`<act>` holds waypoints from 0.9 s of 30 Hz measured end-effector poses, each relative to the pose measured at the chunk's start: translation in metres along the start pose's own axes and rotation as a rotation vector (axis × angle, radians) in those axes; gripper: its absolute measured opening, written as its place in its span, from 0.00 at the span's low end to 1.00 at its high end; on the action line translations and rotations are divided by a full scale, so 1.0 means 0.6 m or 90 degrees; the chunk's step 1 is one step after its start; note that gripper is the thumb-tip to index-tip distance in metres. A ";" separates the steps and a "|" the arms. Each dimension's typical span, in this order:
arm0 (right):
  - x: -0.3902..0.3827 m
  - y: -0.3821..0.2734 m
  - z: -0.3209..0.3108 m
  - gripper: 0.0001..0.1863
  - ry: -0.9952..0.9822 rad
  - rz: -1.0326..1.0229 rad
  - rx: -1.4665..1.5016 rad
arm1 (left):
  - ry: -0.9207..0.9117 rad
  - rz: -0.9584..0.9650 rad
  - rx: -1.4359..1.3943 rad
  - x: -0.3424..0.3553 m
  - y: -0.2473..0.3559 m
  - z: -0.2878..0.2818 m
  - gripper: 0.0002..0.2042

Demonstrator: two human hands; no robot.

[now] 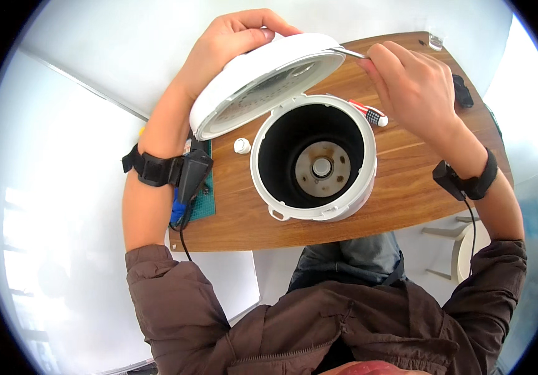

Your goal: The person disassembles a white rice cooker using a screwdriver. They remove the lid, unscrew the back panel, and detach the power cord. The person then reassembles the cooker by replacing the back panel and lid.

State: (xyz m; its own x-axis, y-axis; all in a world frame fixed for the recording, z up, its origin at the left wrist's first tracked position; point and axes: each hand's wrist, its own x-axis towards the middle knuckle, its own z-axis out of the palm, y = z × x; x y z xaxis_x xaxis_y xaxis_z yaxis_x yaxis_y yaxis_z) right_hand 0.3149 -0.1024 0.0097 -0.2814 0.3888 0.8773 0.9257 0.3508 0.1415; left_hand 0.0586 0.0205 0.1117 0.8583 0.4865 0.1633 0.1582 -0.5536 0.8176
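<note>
A white rice cooker [367,156] stands on the wooden table with its inner pot out, showing a dark cavity and a round metal plate [312,182] at the bottom. Its raised lid [250,94] tilts back to the upper left. My left hand [231,44] grips the lid's top edge, fingers curled over it. My right hand [412,84] pinches a thin metal tool [351,53], whose tip touches the lid's rim at the right end.
The table [250,234] carries a small white container [242,145], a red-and-white tool [369,112], a green mat [203,203] with items on it, a dark object [462,90] and a glass [435,40]. A round stool [472,247] stands below at right.
</note>
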 end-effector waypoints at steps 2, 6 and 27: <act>-0.002 0.006 -0.007 0.17 -0.044 -0.010 0.002 | 0.053 -0.074 -0.100 0.001 0.017 0.018 0.11; -0.008 0.012 -0.025 0.17 -0.112 -0.028 0.013 | 0.046 -0.096 -0.076 0.000 0.017 0.025 0.12; 0.049 -0.009 -0.114 0.13 -0.313 -0.018 -0.105 | 0.092 -0.128 -0.064 0.002 0.027 0.032 0.15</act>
State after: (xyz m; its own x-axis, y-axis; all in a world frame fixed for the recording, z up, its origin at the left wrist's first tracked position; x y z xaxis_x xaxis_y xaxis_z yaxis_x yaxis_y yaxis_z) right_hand 0.3190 -0.1513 0.0660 -0.3556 0.7497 0.5582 0.9325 0.2437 0.2667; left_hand 0.0717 -0.0011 0.1147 0.7347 0.6755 0.0633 0.2632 -0.3698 0.8911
